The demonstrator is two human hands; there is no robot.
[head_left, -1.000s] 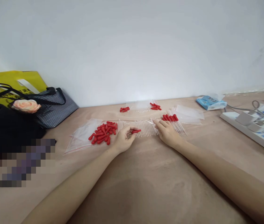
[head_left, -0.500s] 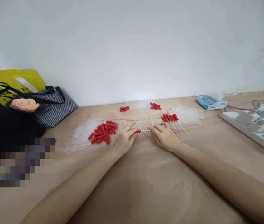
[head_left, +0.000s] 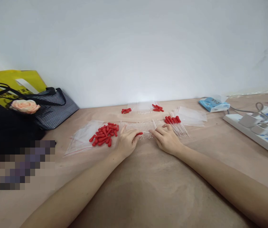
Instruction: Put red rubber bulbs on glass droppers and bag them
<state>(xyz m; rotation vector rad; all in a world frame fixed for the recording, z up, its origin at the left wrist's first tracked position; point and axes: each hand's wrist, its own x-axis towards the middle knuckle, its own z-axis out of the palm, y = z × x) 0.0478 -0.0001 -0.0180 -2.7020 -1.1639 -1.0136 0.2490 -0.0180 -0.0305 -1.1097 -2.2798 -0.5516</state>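
My left hand (head_left: pixel 128 142) is closed on a red rubber dropper bulb (head_left: pixel 139 134), its narrow end pointing right. Facing it, my right hand (head_left: pixel 165 138) pinches a thin clear dropper tube (head_left: pixel 146 132) that meets the bulb. Whether the tube sits inside the bulb I cannot tell. Beyond both hands lies a row of clear tubes (head_left: pixel 138 126). A heap of red bulbs (head_left: pixel 104 134) rests left of my left hand on a clear zip bag (head_left: pixel 83 136). Several droppers with red bulbs fitted (head_left: pixel 173 120) lie side by side just past my right hand.
Small groups of red bulbs (head_left: pixel 126 110) and more tubes (head_left: pixel 144 111) lie near the wall. Clear bags (head_left: pixel 190 115) and a blue tissue pack (head_left: pixel 213 104) are at the back right. A power strip (head_left: pixel 254 129) with plugs stands right; a striped bag (head_left: pixel 55 109) stands left.
My left fingers have curled in a little around the bulb, the raised finger drawing back to the left. The bulb and tube stay in nearly the same place, the tube tilting slightly.
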